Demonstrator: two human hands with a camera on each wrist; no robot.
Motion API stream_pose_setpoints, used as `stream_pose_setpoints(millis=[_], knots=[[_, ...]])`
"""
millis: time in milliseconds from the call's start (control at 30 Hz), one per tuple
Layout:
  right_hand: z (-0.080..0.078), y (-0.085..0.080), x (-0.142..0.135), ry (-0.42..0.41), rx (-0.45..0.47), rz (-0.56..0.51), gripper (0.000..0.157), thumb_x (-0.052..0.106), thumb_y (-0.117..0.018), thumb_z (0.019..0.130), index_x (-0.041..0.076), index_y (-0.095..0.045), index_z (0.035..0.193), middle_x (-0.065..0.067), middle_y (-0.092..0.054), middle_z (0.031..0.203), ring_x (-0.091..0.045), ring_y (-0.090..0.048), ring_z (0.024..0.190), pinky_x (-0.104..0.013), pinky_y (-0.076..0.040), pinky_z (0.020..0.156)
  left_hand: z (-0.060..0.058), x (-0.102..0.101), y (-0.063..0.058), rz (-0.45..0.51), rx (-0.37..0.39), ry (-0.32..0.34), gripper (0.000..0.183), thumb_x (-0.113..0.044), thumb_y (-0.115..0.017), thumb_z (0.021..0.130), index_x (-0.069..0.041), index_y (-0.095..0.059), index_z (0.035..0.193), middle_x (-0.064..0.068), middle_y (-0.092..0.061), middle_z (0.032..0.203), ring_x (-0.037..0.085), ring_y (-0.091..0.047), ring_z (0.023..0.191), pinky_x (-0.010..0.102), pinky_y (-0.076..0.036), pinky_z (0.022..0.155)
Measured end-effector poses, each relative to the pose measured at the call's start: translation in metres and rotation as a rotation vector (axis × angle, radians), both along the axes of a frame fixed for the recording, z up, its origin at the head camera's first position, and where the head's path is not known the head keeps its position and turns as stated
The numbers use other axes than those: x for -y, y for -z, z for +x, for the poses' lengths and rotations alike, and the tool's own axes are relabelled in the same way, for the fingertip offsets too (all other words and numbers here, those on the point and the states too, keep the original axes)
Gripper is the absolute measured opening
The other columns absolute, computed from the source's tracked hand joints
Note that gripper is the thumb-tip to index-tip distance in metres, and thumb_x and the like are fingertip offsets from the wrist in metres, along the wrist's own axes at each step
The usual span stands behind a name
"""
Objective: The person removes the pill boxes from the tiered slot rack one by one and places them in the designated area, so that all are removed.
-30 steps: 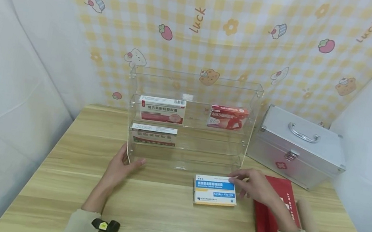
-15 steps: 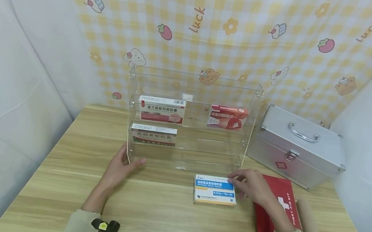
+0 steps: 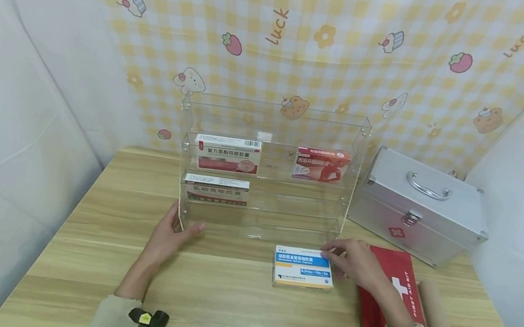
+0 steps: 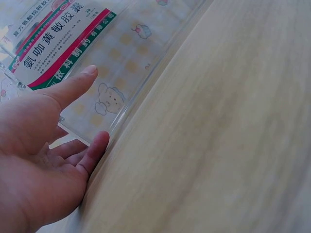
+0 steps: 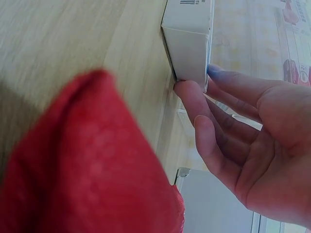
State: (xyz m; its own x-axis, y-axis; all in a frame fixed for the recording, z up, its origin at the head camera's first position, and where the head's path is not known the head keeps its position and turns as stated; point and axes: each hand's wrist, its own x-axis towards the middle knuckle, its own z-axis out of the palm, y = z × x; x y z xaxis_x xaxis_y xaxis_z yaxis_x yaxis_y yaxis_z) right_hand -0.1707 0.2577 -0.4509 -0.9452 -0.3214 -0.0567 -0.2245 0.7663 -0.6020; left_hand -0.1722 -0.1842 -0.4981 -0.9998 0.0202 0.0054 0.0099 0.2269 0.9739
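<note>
The blue-and-white medicine box (image 3: 301, 279) lies face up on the counter (image 3: 220, 310), just right of the frame's middle and below the clear rack (image 3: 269, 196). My right hand (image 3: 354, 262) pinches its upper right corner, thumb on the printed face and a fingertip at the lower edge; whether that end is lifted off the wood, I can't tell. My left hand (image 3: 169, 234) curls loosely round the rack's lower left corner, thumb stretched out in front, fingers bent about the side panel. The two hands are well apart.

I'd judge the box light, a thin carton with smooth, slightly slippery faces and stiff edges. A squeeze on the broad face might dent it, so the short right side suits my grip best, thumb and fingers opposed near the corner. The rack looks rigid but light enough to slide if bumped, and smooth enough to want a steadying palm.

Right of my wrist lie a red first-aid pouch (image 3: 387, 261) and a beige roll (image 3: 434, 311).
</note>
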Motion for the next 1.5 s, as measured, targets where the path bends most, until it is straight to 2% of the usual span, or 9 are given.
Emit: stream_pose_setpoints(millis=[300, 633, 833, 967, 1033, 1200, 1267, 1500], knots=[[0.001, 0.001, 0.0, -0.012, -0.026, 0.005, 0.022, 0.018, -0.076, 0.088, 0.01, -0.075, 0.108, 0.002, -0.07, 0.083, -0.012, -0.059, 0.052, -0.027, -0.052, 0.045, 0.0, 0.0, 0.001, -0.015, 0.004, -0.005, 0.086, -0.036, -0.077, 0.086, -0.031, -0.025, 0.155, 0.007, -0.03, 0.157, 0.027, -0.026, 0.143, 0.047, -0.023, 0.116], [0.001, -0.003, -0.004, -0.002, -0.057, 0.047, 0.022, 0.021, -0.075, 0.089, 0.016, -0.075, 0.11, 0.004, -0.07, 0.086, -0.012, -0.06, 0.052, -0.027, -0.05, 0.046, 0.002, -0.001, -0.002, -0.01, 0.014, -0.003, 0.088, -0.036, -0.077, 0.086, -0.029, -0.024, 0.156, 0.008, -0.028, 0.158, 0.027, -0.025, 0.144, 0.046, -0.023, 0.116], [0.003, -0.023, -0.003, 0.026, -0.105, 0.079, 0.025, 0.024, -0.074, 0.089, 0.014, -0.074, 0.113, 0.002, -0.071, 0.092, -0.01, -0.058, 0.055, -0.027, -0.049, 0.047, 0.002, -0.001, -0.002, -0.005, 0.01, -0.003, 0.089, -0.038, -0.077, 0.085, -0.029, -0.024, 0.156, 0.01, -0.029, 0.158, 0.027, -0.027, 0.143, 0.046, -0.024, 0.116], [0.0, -0.04, 0.003, -0.005, -0.157, 0.08, 0.025, 0.026, -0.073, 0.091, 0.014, -0.074, 0.113, 0.004, -0.071, 0.092, -0.011, -0.059, 0.054, -0.027, -0.048, 0.047, 0.001, 0.0, -0.001, -0.001, 0.0, 0.002, 0.089, -0.036, -0.077, 0.085, -0.029, -0.023, 0.156, 0.01, -0.028, 0.158, 0.028, -0.027, 0.143, 0.045, -0.024, 0.115], [-0.002, -0.05, 0.009, -0.037, -0.191, 0.077, 0.024, 0.029, -0.071, 0.092, 0.016, -0.074, 0.112, 0.006, -0.071, 0.087, -0.009, -0.059, 0.052, -0.027, -0.046, 0.045, 0.001, 0.0, -0.001, 0.005, -0.003, 0.005, 0.089, -0.036, -0.077, 0.086, -0.028, -0.023, 0.156, 0.01, -0.028, 0.158, 0.028, -0.027, 0.143, 0.045, -0.024, 0.116], [-0.008, -0.075, 0.031, -0.095, -0.271, 0.074, 0.024, 0.035, -0.069, 0.093, 0.02, -0.074, 0.111, 0.008, -0.071, 0.086, -0.001, -0.057, 0.051, -0.026, -0.045, 0.044, 0.002, 0.001, 0.0, 0.004, -0.002, 0.002, 0.088, -0.036, -0.077, 0.086, -0.029, -0.024, 0.156, 0.011, -0.028, 0.158, 0.028, -0.027, 0.143, 0.046, -0.024, 0.115], [-0.011, -0.084, 0.043, -0.111, -0.299, 0.065, 0.024, 0.034, -0.069, 0.093, 0.02, -0.074, 0.112, 0.006, -0.072, 0.092, 0.0, -0.057, 0.051, -0.026, -0.047, 0.045, 0.002, 0.001, 0.0, -0.003, -0.001, 0.0, 0.087, -0.037, -0.076, 0.086, -0.029, -0.024, 0.156, 0.011, -0.028, 0.158, 0.028, -0.027, 0.143, 0.047, -0.024, 0.115], [-0.023, -0.105, 0.082, -0.159, -0.376, 0.041, 0.024, 0.033, -0.069, 0.093, 0.017, -0.075, 0.11, 0.006, -0.072, 0.093, -0.003, -0.056, 0.051, -0.027, -0.048, 0.046, 0.003, 0.0, 0.0, -0.003, -0.008, 0.002, 0.086, -0.037, -0.076, 0.086, -0.031, -0.025, 0.155, 0.011, -0.03, 0.157, 0.029, -0.028, 0.142, 0.048, -0.025, 0.115]])
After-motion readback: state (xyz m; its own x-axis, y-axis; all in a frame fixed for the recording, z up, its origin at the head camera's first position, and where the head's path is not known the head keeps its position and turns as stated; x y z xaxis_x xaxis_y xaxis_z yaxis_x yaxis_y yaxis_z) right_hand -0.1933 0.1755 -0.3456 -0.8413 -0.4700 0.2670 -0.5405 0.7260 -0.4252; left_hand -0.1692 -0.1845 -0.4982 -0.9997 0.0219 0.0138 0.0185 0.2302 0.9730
